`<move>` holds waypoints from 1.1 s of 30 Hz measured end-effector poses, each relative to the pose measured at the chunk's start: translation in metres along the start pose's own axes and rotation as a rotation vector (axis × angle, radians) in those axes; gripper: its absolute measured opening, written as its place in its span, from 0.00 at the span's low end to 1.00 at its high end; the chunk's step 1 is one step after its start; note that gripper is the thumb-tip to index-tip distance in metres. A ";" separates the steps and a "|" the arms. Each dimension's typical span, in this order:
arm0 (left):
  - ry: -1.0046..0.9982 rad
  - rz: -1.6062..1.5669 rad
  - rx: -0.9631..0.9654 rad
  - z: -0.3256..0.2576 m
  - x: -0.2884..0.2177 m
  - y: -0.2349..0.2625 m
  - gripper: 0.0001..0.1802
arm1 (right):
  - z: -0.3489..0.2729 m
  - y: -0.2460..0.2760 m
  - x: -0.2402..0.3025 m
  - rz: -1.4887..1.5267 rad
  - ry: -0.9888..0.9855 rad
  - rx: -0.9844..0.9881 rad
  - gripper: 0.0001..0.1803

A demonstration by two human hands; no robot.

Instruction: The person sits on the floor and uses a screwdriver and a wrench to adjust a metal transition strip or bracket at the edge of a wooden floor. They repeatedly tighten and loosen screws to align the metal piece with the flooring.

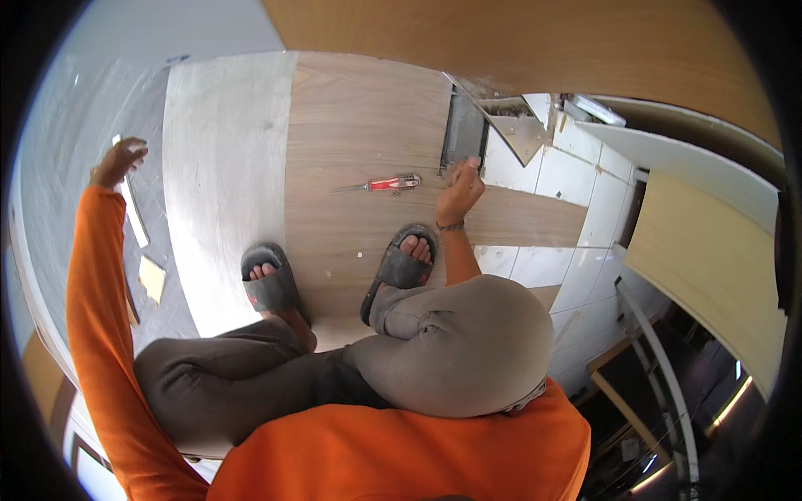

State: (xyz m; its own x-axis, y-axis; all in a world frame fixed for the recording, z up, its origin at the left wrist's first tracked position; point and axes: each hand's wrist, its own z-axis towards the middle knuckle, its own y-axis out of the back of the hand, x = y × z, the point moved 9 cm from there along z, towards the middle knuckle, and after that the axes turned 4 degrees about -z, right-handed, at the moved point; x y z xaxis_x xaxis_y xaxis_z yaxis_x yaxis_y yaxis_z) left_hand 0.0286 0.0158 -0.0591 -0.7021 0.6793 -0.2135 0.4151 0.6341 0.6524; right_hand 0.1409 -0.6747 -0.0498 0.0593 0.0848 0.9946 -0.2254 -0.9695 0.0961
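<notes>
In the head view, a screwdriver (393, 183) with a red and white handle lies on the brown wood-look floor (359, 117), its thin shaft pointing left, and both hands are off it. The right hand (461, 190) is just right of the screwdriver, its fingers bent inward at the near end of a dark rectangular strip (464, 125); whether they grasp anything I cannot tell. A dark band (450, 225) circles that wrist. The strip stretches away on the screwdriver's far right side, and farther right of the screwdriver sits an angular wood-toned piece (525, 138) with a pointed corner. The left hand (119, 163) is well apart to the left of the screwdriver, its fingers loosely bent, spread and free of any object, over a narrow white strip (134, 213); contact there is unclear. A small pale yellow scrap (153, 279) lies to the left of the screwdriver and nearer the person. Also nearer than the screwdriver are two black sandals, the right sandal (405, 267) just below it and the left sandal (274, 288) off to its left. White tiles (558, 175) spread to the screwdriver's right.
</notes>
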 end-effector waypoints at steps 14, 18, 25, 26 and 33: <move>-0.612 0.051 0.361 -0.094 -0.258 -0.110 0.32 | -0.095 -0.136 0.053 -0.135 -0.111 0.990 0.36; -0.825 -0.148 0.626 -0.170 -0.330 -0.178 0.36 | -0.105 -0.137 0.058 -0.036 -0.107 1.014 0.39; -0.600 -0.377 0.806 -0.166 -0.316 -0.227 0.13 | -0.082 -0.107 0.041 -0.159 -0.069 0.995 0.34; -0.484 -0.387 0.870 -0.169 -0.311 -0.226 0.13 | -0.088 -0.110 0.040 -0.217 -0.022 1.020 0.32; -0.577 0.040 0.786 -0.171 -0.302 -0.237 0.16 | -0.031 -0.053 -0.002 -0.938 0.411 0.569 0.28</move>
State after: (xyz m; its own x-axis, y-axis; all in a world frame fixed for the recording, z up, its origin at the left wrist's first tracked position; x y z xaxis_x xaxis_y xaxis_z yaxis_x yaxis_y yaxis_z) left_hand 0.0434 -0.4028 -0.0244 -0.3747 0.6492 -0.6619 0.8471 0.5299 0.0403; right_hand 0.1228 -0.6159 -0.0562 -0.3714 0.7884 0.4903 0.2138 -0.4413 0.8715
